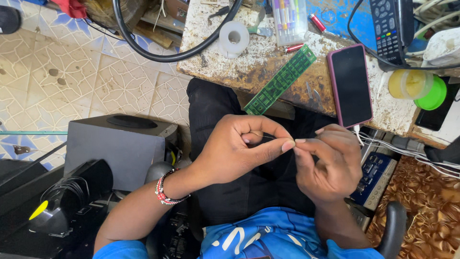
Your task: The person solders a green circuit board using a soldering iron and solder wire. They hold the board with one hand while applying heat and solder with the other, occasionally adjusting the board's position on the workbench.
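At the middle of the frame, over the lap, the left hand [235,148] and right hand [330,163] meet fingertip to fingertip, both pinching a thin wire [268,136] stretched between them, seemingly to keep it taut. Wrists bend inward, fingers curled. Above lie a green circuit board [281,79] and phone [350,85] on the stained bench [254,57].

On the worn, stained desk [249,67] at the far side lie a green circuit board [281,79], a dark phone in a maroon case [350,85] to its right, a white tape roll [234,38] and a clear pack of coloured pens [288,19]. Farther right stand a black remote control [386,29] and a yellow jar with a green lid [416,85]. On the patterned tile floor [96,72] at the left sits a grey speaker box [117,151].
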